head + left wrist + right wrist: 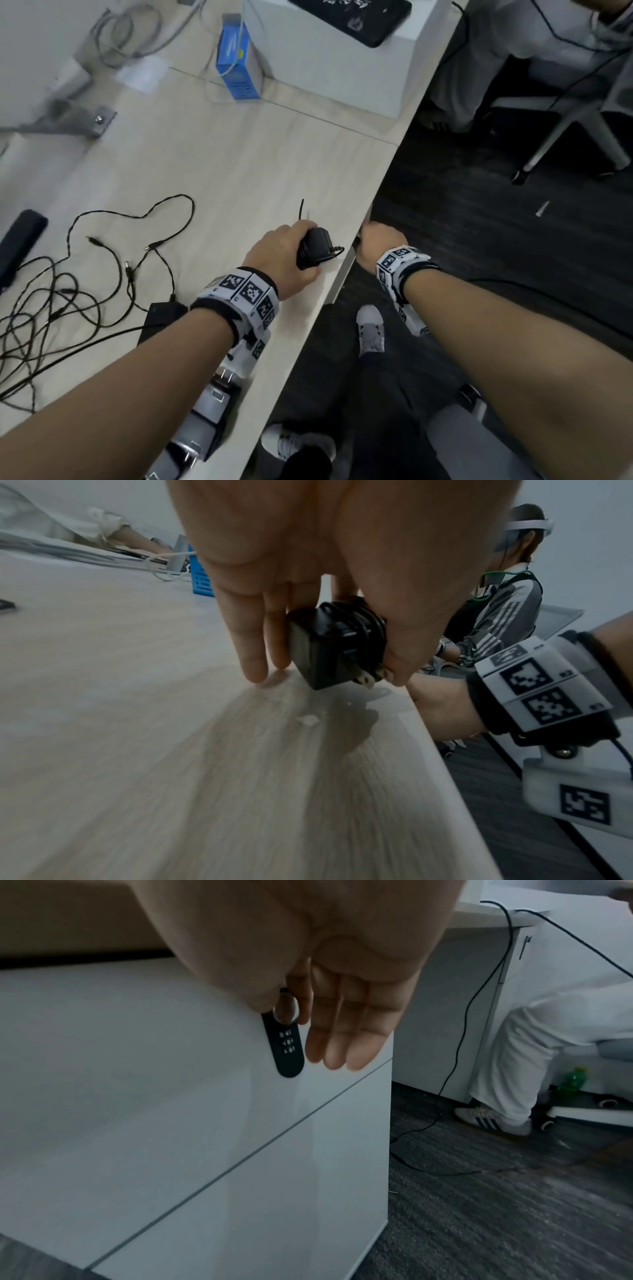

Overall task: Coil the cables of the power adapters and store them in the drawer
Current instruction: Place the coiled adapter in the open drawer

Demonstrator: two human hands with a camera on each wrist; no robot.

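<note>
My left hand [289,251] grips a small black power adapter [317,247] with its cable wound round the body, just above the desk [212,171] near its right edge. In the left wrist view the adapter [329,647] shows its plug prongs pointing down, held between thumb and fingers [246,642]. My right hand [378,240] is below the desk edge at the white drawer front [137,1069]. There its thumb and forefinger pinch the round knob [287,1008] of a black oval combination lock [287,1050]; the other fingers [342,1042] stay straight. The drawer looks closed.
Tangled black cables [51,308] and a black power brick [161,318] lie on the desk's left; more adapters [212,407] sit under my left forearm. A blue box [238,65] and white box [335,58] stand behind. Another person [548,51] sits to the right. A second drawer [240,1218] lies below.
</note>
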